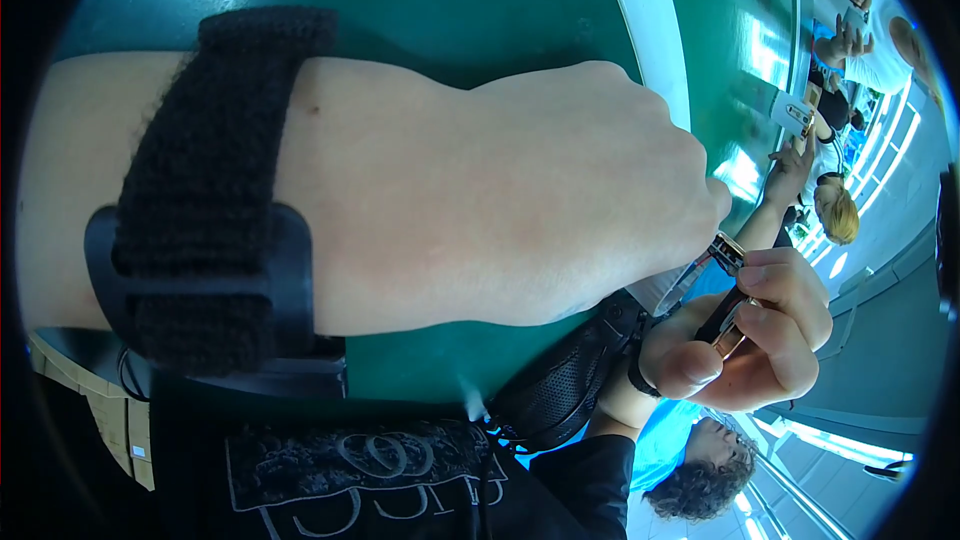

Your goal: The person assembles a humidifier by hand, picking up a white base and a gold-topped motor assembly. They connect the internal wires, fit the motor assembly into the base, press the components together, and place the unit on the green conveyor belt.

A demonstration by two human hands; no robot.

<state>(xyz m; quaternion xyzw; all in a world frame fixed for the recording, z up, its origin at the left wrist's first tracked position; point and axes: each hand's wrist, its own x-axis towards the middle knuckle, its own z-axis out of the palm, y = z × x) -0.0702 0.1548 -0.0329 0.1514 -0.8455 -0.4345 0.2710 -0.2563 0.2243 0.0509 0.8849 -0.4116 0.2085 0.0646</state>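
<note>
My left hand (pixel 560 190) stretches across the middle, its back toward the camera and its fingers curled closed. Their ends are hidden behind the hand, so what they hold does not show fully. A black strap with a plastic buckle (pixel 200 280) wraps this forearm. Just beyond the knuckles, my right hand (pixel 770 330) pinches a small black piece with gold-coloured metal (pixel 728 332) between thumb and fingers. Close by, between the two hands, shows a shiny metal part with a pale curved rim (pixel 690 280). A dark band circles my right wrist.
A green tabletop (pixel 480 0) with a white curved edge (pixel 655 30) lies behind my left arm. Black mesh material (pixel 560 380) is below the hands. Several people sit at the right, one near a pale handheld device (pixel 792 113). Cartons (pixel 110 430) stand lower left.
</note>
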